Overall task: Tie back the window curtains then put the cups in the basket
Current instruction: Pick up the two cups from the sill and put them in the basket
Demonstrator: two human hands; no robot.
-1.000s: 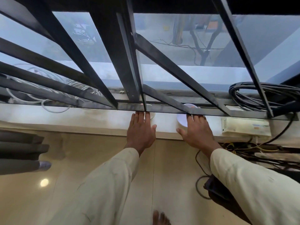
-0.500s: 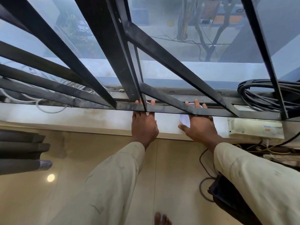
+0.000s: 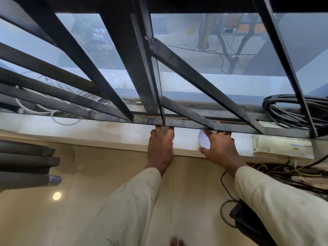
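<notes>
A white cup [image 3: 204,141] stands on the pale window sill [image 3: 106,132], just under the bottom bar of the black window grille [image 3: 195,124]. My right hand [image 3: 221,150] wraps it, thumb on the near side and fingers on the far side. My left hand [image 3: 160,148] reaches flat to the sill further left. Its fingertips are hidden behind the bar. A pale sliver of a second cup [image 3: 165,130] shows between its fingers. The dark grey curtain [image 3: 26,166] hangs in folds at the left edge. No basket is in view.
A white electrical box [image 3: 282,148] sits on the sill right of my right hand, with tangled wires below it. Coiled black cable [image 3: 291,110] lies at the right behind the grille, white cable [image 3: 58,114] at the left. A dark bag [image 3: 248,226] stands on the tiled floor.
Both hands have pushed further in under the grille's bottom bar, and the right hand has closed round the white cup. The view has tilted slightly.
</notes>
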